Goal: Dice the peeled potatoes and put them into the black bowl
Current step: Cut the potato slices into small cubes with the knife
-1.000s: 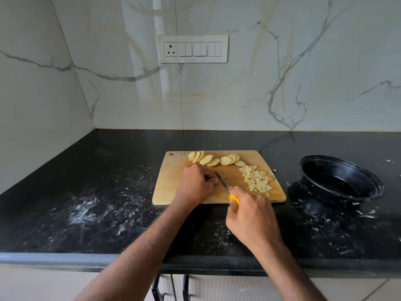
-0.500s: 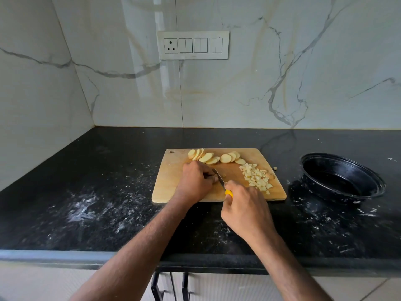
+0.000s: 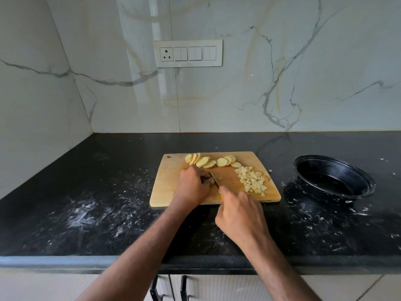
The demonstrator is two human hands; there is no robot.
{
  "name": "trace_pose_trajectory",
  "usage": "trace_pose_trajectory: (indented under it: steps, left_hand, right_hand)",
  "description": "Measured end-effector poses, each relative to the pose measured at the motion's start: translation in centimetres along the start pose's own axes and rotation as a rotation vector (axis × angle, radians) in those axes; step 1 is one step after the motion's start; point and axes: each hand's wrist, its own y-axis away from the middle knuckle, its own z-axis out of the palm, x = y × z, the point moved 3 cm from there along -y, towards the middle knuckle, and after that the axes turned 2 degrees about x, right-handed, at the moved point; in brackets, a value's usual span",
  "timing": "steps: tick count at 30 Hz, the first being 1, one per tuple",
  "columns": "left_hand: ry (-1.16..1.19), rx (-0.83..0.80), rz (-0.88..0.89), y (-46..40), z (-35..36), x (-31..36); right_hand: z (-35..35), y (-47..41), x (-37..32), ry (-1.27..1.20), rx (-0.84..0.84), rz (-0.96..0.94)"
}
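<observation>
Black speckled surface point(image 3: 91, 192) under veined marble walls, dusted with white smears. Wooden cutting board point(image 3: 169, 187) near centre. Left hand point(image 3: 192, 184) curled over something on the board, fingers bent; whatever lies under them hidden. Potato slices point(image 3: 208, 161) fanned along the far edge. Knife point(image 3: 214, 181) blade just beside the left fingers, yellow handle gripped in the right hand point(image 3: 240, 213). Diced potato point(image 3: 252, 181) heaped toward the board's right. Black bowl point(image 3: 364, 183) apart on the right, no potato inside.

Bare forearms, no sleeves; left grip point(image 3: 193, 185), right grip point(image 3: 240, 213) ungloved.
</observation>
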Motion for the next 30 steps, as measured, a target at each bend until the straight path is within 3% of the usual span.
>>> trace_pose_trajectory:
  steps: [14,30]
  left_hand:
    - [-0.04,0.0,-0.034,-0.5,0.1,-0.5]
    - [-0.019,0.011,-0.107,-0.8,0.3,-1.1]
  right_hand:
    - [-0.6,0.9,1.4,-0.046,0.204,0.141]
    - [0.0,0.7,1.0,-0.016,0.155,0.064]
